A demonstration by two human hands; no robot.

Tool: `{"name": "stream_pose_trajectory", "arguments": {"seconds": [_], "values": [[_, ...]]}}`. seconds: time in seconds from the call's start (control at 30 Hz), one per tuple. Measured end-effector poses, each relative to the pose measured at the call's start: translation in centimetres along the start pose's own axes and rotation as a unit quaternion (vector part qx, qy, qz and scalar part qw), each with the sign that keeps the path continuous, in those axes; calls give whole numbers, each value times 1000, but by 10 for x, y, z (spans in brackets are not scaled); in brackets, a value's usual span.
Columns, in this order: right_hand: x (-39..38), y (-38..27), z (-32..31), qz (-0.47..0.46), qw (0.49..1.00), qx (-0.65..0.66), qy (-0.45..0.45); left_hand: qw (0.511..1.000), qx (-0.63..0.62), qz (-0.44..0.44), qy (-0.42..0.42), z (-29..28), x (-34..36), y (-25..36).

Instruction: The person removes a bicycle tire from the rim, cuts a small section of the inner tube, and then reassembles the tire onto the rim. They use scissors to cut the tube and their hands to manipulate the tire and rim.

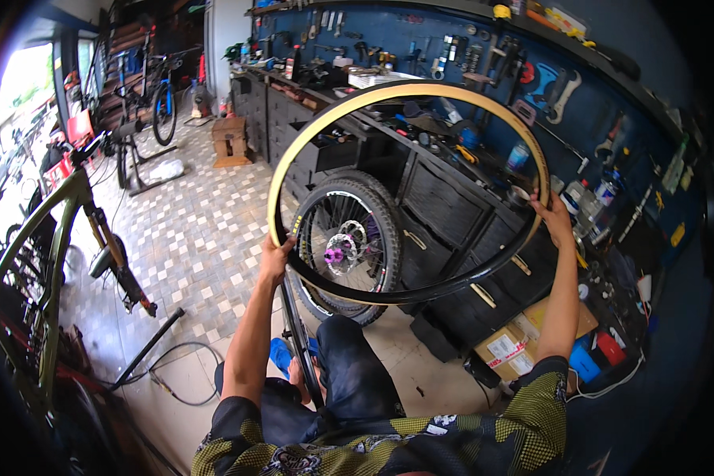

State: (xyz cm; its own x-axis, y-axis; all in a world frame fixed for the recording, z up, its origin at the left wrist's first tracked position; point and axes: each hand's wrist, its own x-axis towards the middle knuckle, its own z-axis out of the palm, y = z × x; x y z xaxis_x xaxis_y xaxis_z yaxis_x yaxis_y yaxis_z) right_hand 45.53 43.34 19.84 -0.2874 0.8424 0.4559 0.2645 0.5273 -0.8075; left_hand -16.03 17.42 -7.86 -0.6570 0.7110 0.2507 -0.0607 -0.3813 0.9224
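Note:
Out in front of me I hold up a bicycle tire (407, 90) with tan sidewalls and a black inner face and tread. It forms a wide tilted ring, with no wheel inside it. My left hand (274, 259) is closed around its left side, thumb on the band. On the opposite side my right hand (553, 219) grips the tire, fingers wrapped at the edge. Between my legs stands a narrow dark rim-like hoop (296, 333), seen nearly edge-on; neither hand visibly holds it. Through the ring shows a wheel (389, 254) with a knobby tire, purple hub and disc rotor.
Black cabinets (436, 194) with a cluttered workbench line the right, below a blue tool wall (420, 40). Cardboard boxes (506, 354) lie at lower right. An olive bicycle frame (63, 210) stands left, near a black cable (166, 385) on the floor. A wooden stool (231, 143) stands farther back.

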Motion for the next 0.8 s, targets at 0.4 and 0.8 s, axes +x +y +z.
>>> {"name": "stream_pose_trajectory", "arguments": {"seconds": [0.4, 0.8], "values": [[-19, 95, -37, 105, 983, 110, 101, 982, 63, 105, -145, 57, -7, 107], [4, 60, -42, 81, 988, 76, 103, 977, 36, 127, -168, 68, 32, 190]]}}
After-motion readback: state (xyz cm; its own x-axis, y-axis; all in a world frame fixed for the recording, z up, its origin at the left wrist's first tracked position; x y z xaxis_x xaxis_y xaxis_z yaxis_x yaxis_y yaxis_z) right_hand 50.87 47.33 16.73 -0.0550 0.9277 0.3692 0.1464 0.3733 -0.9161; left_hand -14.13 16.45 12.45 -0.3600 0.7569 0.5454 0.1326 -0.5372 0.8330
